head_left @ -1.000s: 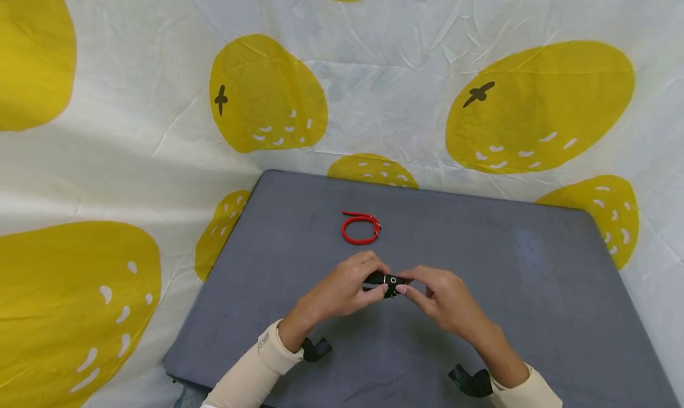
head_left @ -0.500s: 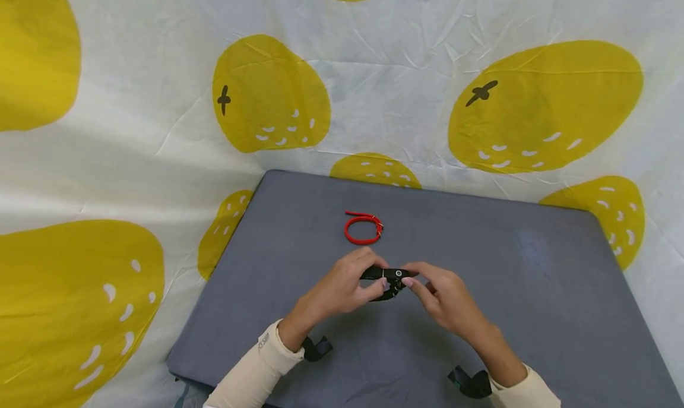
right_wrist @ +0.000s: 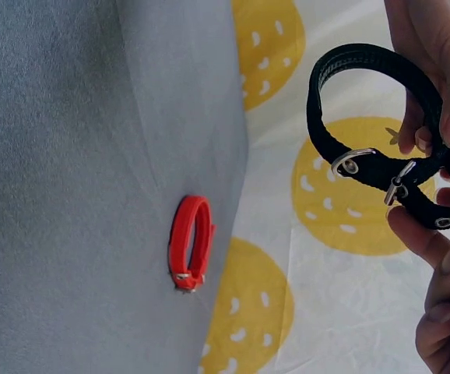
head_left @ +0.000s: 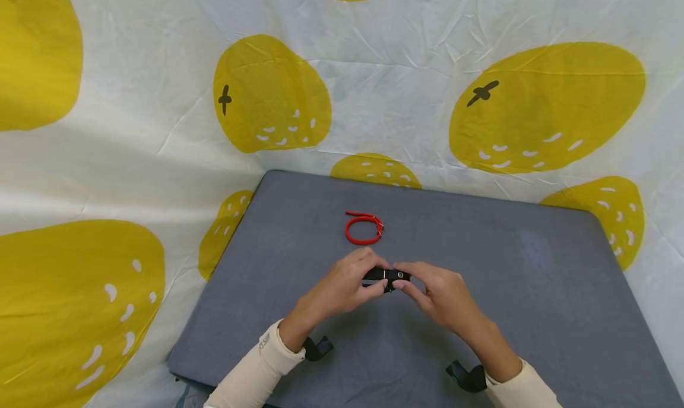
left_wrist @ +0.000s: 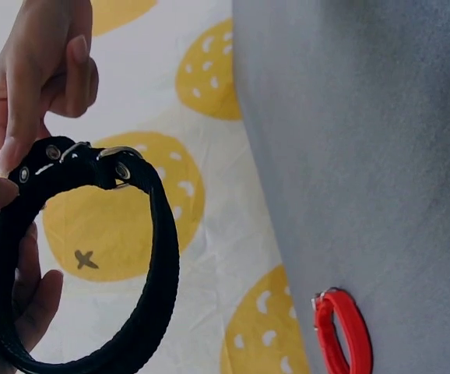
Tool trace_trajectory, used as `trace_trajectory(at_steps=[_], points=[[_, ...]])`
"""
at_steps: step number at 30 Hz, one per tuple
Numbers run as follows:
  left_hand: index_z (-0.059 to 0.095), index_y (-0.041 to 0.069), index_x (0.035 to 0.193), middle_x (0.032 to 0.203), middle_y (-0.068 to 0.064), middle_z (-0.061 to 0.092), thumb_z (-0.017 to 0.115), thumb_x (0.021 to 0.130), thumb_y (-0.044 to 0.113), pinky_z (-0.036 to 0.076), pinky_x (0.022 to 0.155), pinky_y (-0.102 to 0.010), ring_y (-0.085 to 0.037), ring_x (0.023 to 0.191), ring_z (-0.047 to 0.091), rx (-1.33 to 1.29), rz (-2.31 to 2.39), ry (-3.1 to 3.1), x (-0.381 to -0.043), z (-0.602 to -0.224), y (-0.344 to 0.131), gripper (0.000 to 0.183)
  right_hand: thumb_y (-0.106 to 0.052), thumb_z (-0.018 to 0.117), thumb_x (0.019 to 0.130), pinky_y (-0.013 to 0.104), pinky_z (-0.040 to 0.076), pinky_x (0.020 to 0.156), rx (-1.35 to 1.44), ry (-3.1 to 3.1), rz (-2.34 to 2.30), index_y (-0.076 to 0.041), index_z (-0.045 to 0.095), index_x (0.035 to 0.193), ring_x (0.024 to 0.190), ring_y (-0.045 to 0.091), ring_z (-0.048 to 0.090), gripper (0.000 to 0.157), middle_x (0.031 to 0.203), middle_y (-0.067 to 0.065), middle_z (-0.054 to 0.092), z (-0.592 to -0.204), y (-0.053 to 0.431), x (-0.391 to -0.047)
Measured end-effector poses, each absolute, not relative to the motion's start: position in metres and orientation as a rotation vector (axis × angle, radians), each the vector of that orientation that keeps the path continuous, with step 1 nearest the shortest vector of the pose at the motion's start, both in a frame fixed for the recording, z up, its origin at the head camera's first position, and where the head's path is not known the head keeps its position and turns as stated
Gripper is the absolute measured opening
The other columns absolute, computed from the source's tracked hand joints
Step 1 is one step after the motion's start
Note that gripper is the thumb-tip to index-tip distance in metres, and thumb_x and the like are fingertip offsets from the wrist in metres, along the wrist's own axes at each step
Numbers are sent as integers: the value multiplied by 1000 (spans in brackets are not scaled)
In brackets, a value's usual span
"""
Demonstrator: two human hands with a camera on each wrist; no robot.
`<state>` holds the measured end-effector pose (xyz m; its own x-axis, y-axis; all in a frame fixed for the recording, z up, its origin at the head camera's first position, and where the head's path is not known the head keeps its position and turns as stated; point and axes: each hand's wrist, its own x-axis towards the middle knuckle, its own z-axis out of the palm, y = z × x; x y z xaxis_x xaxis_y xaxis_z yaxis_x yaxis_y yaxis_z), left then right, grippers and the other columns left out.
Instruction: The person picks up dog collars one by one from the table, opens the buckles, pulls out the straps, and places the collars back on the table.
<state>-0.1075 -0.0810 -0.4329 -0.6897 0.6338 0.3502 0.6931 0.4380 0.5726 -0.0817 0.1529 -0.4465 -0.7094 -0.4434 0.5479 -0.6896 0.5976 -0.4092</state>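
Left grip (head_left: 344, 283) has the black collar (left_wrist: 166, 241) pinched, right grip (head_left: 447, 294) pinching it too near the buckle (right_wrist: 396, 187), so it's held between them over the bench (head_left: 481, 259). Stiff strap imo, could spring back if either slackens. Red collar (right_wrist: 181, 238) sits beyond both, looks safe enough

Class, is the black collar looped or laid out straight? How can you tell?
Looped: both wrist views show the black collar curving into a ring at its metal buckle. Whether it is fastened, I cannot tell.
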Motion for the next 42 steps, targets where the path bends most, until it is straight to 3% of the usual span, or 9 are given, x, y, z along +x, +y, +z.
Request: trace_trajectory(at_steps=[3,11,16,21,27,35,39,42], points=[[67,11,112,107,1,63,67,95,16,51,82,-20,-9,95,58,-1201,-1080,-2596,-107,-434,-80,18,-13,83,80,15,47,55,900,-2441,820,-14,74,109,65,-1,58,31,100,-1,76,-448,152,-83],[68,10,110,103,1,64,69,93,15,51,82,-22,-10,93,58,-1201,-1018,-2540,-108,-437,-76,18,-14,79,85,18,47,54,909,-2434,802,-13,72,107,64,-1,57,23,97,-2,75,-449,152,-84],[68,11,109,103,2,64,69,93,16,52,82,-21,-9,93,59,-1192,-1018,-2506,-109,-439,-75,17,-21,70,95,14,41,52,915,-2416,833,-10,70,109,56,-5,46,19,91,-1,73,-452,154,-83],[68,12,110,103,2,65,68,93,16,52,83,-21,-8,94,59,-1188,-1047,-2493,-109,-440,-74,17,-29,59,102,11,32,48,915,-2394,874,-9,68,110,52,-6,34,23,75,-6,62,-456,157,-83],[67,14,107,101,4,64,67,92,14,52,81,-20,-6,91,58,-1149,-1208,-2488,-108,-442,-75,15,-22,63,100,9,28,45,897,-2404,979,-10,68,113,48,-10,28,19,62,-11,47,-456,159,-81],[68,14,103,97,5,64,68,88,11,50,77,-15,-4,84,57,-1152,-1309,-2420,-110,-440,-75,15,-20,63,100,9,31,46,919,-2343,1095,-8,67,115,46,-6,34,20,68,-8,55,-457,162,-82],[68,13,102,96,4,64,69,87,11,49,77,-16,-5,85,56,-1159,-1257,-2424,-111,-438,-76,15,-29,61,101,8,27,46,919,-2338,1042,-7,69,118,47,-8,28,29,64,-9,55,-455,161,-84],[68,12,103,98,3,63,70,88,11,49,76,-16,-6,86,56,-1184,-1195,-2427,-110,-436,-76,15,-40,57,101,9,29,47,927,-2339,946,-8,71,118,48,-7,30,39,78,-4,69,-452,160,-86]])
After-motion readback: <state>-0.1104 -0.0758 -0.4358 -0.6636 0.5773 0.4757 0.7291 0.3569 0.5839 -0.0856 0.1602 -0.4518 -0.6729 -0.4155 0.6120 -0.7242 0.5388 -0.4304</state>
